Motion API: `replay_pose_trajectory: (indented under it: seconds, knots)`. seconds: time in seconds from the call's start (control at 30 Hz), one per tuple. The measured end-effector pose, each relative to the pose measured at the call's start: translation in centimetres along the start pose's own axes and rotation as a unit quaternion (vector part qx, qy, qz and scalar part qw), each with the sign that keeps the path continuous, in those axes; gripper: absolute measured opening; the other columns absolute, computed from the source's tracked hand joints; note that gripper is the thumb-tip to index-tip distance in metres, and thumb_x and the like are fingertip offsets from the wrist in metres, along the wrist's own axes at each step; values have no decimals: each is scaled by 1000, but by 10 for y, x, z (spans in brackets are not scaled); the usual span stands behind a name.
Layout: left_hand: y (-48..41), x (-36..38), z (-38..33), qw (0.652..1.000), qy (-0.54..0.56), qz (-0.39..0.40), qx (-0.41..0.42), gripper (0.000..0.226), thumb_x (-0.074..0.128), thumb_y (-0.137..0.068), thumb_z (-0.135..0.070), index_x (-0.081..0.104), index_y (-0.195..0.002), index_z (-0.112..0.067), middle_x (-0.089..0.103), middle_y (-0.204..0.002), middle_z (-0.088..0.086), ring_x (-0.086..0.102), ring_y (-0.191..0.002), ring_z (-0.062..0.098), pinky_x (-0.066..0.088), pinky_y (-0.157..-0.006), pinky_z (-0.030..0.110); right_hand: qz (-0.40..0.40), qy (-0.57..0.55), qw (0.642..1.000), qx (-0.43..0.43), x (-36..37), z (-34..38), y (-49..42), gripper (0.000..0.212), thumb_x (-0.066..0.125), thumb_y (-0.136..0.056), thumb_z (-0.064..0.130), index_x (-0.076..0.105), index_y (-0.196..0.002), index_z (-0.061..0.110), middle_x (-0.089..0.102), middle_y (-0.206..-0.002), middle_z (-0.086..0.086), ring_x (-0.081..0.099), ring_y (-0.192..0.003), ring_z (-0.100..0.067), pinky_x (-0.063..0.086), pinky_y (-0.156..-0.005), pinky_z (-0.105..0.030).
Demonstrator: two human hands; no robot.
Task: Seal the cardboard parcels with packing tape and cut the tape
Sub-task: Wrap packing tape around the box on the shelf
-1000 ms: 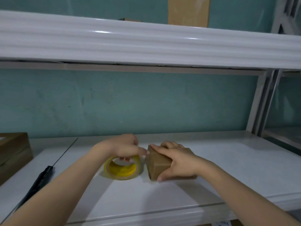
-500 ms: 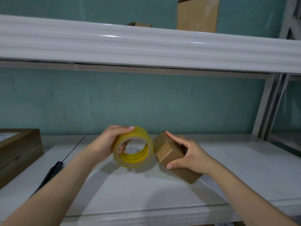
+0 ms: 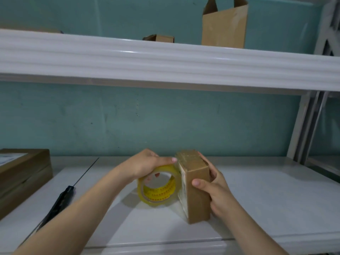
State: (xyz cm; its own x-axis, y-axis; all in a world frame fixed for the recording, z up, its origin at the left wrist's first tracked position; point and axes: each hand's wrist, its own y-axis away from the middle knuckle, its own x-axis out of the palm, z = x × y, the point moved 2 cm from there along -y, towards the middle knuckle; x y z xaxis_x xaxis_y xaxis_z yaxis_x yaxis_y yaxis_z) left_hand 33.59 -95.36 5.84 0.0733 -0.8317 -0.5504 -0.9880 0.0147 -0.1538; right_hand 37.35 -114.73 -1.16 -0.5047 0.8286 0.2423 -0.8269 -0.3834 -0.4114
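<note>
A small brown cardboard parcel (image 3: pixel 197 192) stands on end on the white shelf (image 3: pixel 266 208), with clear tape showing on its top face. My right hand (image 3: pixel 213 190) grips it from the right side, thumb on the front face. A roll of clear packing tape with a yellow core (image 3: pixel 159 188) is pressed upright against the parcel's left side. My left hand (image 3: pixel 145 165) holds the roll from above, fingers through the core and a fingertip reaching the parcel's top edge. A black cutter (image 3: pixel 60 202) lies on the shelf to the left, apart from both hands.
A larger brown box (image 3: pixel 24 173) sits at the left edge of the shelf. An upper white shelf (image 3: pixel 165 61) overhangs, carrying an open cardboard box (image 3: pixel 224 24) and a smaller one (image 3: pixel 159 38). A teal wall is behind; a metal upright (image 3: pixel 301 126) stands at the right.
The parcel has been turned from tilted to standing on end. The tape roll, lifted off the shelf a second ago, now presses against the parcel's left side.
</note>
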Motion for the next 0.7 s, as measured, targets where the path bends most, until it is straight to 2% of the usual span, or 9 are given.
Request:
replay_pose_trajectory:
  seconds: [0.1,0.17,0.27,0.33,0.4,0.5,0.53,0.6,0.7]
  knots:
    - [-5,10,0,1000,8,3,-21,56,66,-77,-53,54,-36,-16,45,-29,-6,40,-25,8,36,-37,16,-6,-27,999,28,-3,-5,4,85,90,-37,18,58,-115,10,74,-93,-10,70,-81,-21,56,-63,-30]
    - [-7,9,-3,999,-14,7,-30,54,67,-74,-57,54,-40,-17,45,-29,-6,41,-25,8,36,-37,13,21,6,998,61,-3,1,5,81,89,-39,25,59,-113,9,74,-93,-9,70,-82,-21,55,-65,-29]
    - [-8,5,-7,998,-46,14,-39,52,68,-70,-60,53,-46,-17,45,-29,-6,41,-26,10,35,-37,12,76,101,988,88,0,26,0,67,82,-58,40,62,-117,17,69,-114,-5,65,-102,-15,52,-82,-25]
    - [-9,6,-8,998,-52,17,-39,52,68,-70,-60,53,-46,-16,45,-30,-6,41,-26,10,36,-38,12,75,256,961,68,2,49,-9,76,64,-75,51,41,-140,18,39,-148,-3,38,-133,-9,30,-110,-25]
    - [-8,5,-9,997,-59,14,-39,52,68,-70,-60,54,-47,-15,45,-30,-5,41,-26,10,36,-38,13,119,478,870,-15,18,71,-16,92,48,-74,62,21,-147,14,11,-157,2,8,-141,-2,6,-114,-21]
    - [-10,3,-10,997,-69,11,-37,54,64,-72,-61,55,-48,-14,43,-29,-4,41,-27,11,36,-39,14,233,715,658,-27,39,80,-23,106,50,-70,76,20,-148,10,15,-157,-4,8,-144,-9,7,-117,-26]
    - [-10,4,-9,997,-63,11,-35,54,64,-74,-60,55,-49,-14,44,-30,-4,41,-27,10,36,-39,14,244,757,606,-22,44,82,-25,106,53,-69,75,23,-146,9,20,-156,-5,11,-144,-12,9,-118,-32]
    - [-12,7,-8,998,-52,5,-24,52,63,-77,-56,55,-49,-13,44,-31,-2,41,-27,11,35,-37,13,244,795,555,-17,53,85,-29,103,58,-64,75,33,-139,10,32,-150,-7,18,-143,-18,12,-117,-42]
    - [-12,9,-5,999,-38,3,-9,49,62,-81,-50,59,-50,-12,45,-33,1,41,-28,13,34,-36,14,245,792,560,6,63,80,-32,100,72,-58,65,36,-134,10,42,-139,-9,38,-128,-26,34,-107,-37]
